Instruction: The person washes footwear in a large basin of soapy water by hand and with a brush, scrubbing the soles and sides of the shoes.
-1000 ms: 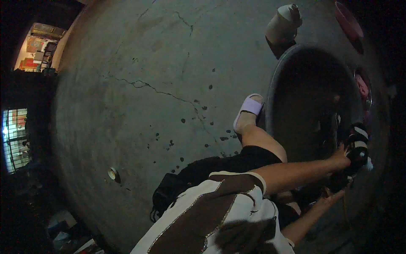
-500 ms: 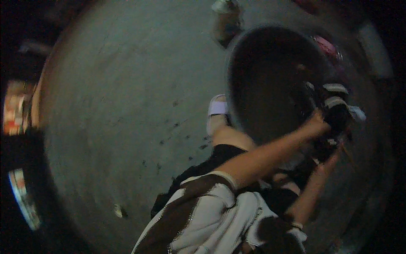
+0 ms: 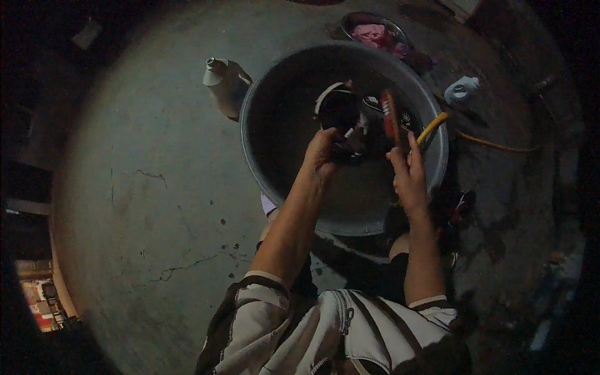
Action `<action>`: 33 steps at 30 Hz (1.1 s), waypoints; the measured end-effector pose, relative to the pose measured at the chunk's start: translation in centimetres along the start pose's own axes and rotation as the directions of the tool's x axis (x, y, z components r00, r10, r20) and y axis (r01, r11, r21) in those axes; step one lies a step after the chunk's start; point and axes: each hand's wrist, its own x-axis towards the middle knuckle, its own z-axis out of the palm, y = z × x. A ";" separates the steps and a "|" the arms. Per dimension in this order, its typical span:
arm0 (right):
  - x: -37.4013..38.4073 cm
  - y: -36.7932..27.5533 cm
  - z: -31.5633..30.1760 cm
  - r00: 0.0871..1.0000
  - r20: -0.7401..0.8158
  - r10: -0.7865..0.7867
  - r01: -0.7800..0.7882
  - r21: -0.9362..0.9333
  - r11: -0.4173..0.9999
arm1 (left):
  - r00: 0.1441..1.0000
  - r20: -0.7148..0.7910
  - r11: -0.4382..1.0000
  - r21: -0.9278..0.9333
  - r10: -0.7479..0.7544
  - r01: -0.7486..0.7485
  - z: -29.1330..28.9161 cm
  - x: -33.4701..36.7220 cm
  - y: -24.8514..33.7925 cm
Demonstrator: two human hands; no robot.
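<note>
A large dark grey tub [image 3: 251,147] stands on the floor in front of me. Over its middle, my left hand [image 3: 320,152] is closed on a black shoe [image 3: 337,112] with a pale sole edge. My right hand [image 3: 407,170], at the tub's right side, grips a brush [image 3: 390,119] with a reddish-brown back, pointing away from me. The shoe and the brush are apart. Dark items with white marks, possibly another shoe, lie behind the brush; the dim light hides their shape.
A yellow hose [image 3: 432,128] crosses the tub's right rim. Beyond the tub sits a small basin [image 3: 355,19] with pink cloth [image 3: 370,34]. A pale bottle [image 3: 225,87] stands to the left, and a light blue jug [image 3: 461,90] to the right, on cracked concrete [image 3: 156,156].
My view has turned, so the tub now appears more central. Both hands have come from beyond the tub's right side to over it, and the brush now shows clearly in my right hand.
</note>
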 end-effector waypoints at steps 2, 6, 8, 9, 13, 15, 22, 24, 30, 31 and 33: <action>-0.5 -0.4 0.8 0.981 0.032 -0.191 0.192 -0.061 0.979 | 1.000 0.009 0.995 -0.092 -0.023 0.023 -1.1 0.9 0.9; -2.9 -1.8 1.6 0.907 0.196 -0.374 0.408 -0.178 0.896 | 0.999 -0.041 0.988 -0.153 0.023 -0.029 0.0 -0.6 1.2; -3.5 -2.4 2.5 0.891 0.257 -0.375 0.436 -0.253 0.863 | 0.998 0.004 0.992 -0.106 0.068 -0.067 -0.6 -0.2 1.6; -4.0 -2.4 3.0 0.902 0.265 -0.339 0.413 -0.312 0.856 | 0.995 0.028 0.993 -0.080 0.093 -0.091 -1.2 0.0 1.3; -2.6 -2.6 2.7 0.963 0.188 -0.192 0.244 -0.311 0.918 | 0.989 -0.036 0.976 0.172 0.142 -0.134 -1.0 -0.1 0.1; -1.2 -2.1 3.2 0.983 0.118 -0.139 0.174 -0.379 0.909 | 0.962 -0.046 0.909 0.339 0.271 -0.240 -0.6 -1.1 0.0; 2.2 -1.1 -1.0 0.956 -0.095 -0.278 0.273 -0.062 0.960 | 0.999 0.047 0.998 0.065 0.014 -0.017 -0.8 -0.7 -0.7; 0.7 -1.4 -1.1 0.984 -0.072 -0.163 0.168 0.067 0.984 | 0.993 0.096 0.997 0.026 0.071 -0.074 -1.3 0.1 -0.7; -2.6 -2.1 -0.7 0.941 0.045 -0.335 0.337 -0.057 0.940 | 0.990 0.076 0.991 -0.068 0.118 -0.113 -0.8 -0.7 1.1; -3.2 -3.8 0.9 0.921 0.099 -0.377 0.386 -0.087 0.918 | 0.981 0.059 0.982 -0.023 0.187 -0.186 -1.3 -0.3 1.4; -4.6 -3.9 1.2 0.892 0.261 -0.369 0.409 -0.122 0.904 | 0.962 -0.002 0.957 0.105 0.273 -0.271 -1.8 -0.1 1.6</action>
